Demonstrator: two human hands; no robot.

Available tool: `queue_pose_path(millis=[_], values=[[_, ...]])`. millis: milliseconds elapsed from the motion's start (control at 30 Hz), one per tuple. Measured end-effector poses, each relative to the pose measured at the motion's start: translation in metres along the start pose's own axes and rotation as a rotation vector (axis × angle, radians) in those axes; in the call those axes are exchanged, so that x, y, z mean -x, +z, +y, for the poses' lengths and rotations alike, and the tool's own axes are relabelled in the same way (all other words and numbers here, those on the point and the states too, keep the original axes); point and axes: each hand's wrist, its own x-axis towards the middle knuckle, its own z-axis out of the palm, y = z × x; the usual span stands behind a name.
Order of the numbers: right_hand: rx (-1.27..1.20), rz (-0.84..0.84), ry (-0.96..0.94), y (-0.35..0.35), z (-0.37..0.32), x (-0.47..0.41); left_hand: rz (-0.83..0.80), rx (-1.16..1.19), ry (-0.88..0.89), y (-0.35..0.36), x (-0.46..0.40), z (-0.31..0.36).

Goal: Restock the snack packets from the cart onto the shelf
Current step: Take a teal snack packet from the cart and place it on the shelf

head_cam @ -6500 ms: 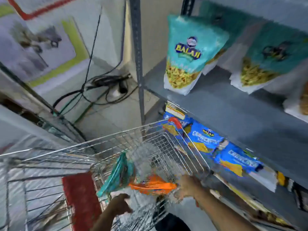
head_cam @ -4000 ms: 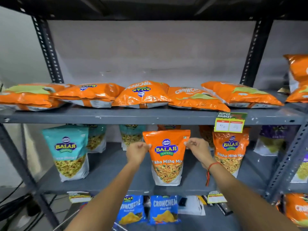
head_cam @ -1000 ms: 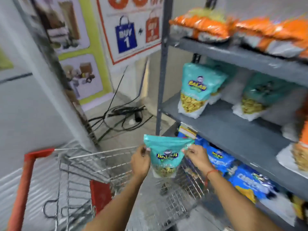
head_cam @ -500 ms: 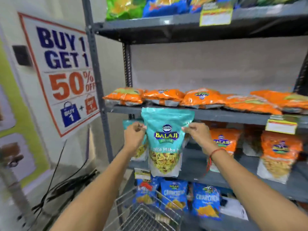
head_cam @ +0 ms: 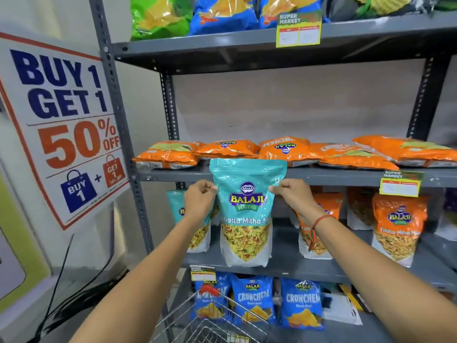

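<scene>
Teal foil stand-up snack pouch [head_cam: 246,214] hangs upright between both hands, pinched at its upper side edges so its label faces outward; left hand [head_cam: 199,199] fingers clamp the left seam, right hand [head_cam: 294,198] fingers the right; its base hovers just over the grey metal middle shelf [head_cam: 284,267], beside a matching teal pouch [head_cam: 195,233], probably to keep flavours grouped; wire cart [head_cam: 212,320] waits below.

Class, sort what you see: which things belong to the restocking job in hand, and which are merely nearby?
Belongs to the job:
teal packet, held by left hand and right hand
cart
middle shelf

Merely nearby:
offer poster
floor cables
blue Crunchem packets
</scene>
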Motion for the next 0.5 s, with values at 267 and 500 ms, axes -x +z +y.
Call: queue_pose_path(millis=[267, 500], values=[[0.030, -0.007, 0.124, 0.025, 0.073, -0.033, -0.062, 0.031, -0.107, 0.037, -0.023, -0.064], [0.109, 0.008, 0.215, 0.037, 0.143, -0.082, -0.098, -0.016, -0.172, 0.092, -0.063, -0.127]])
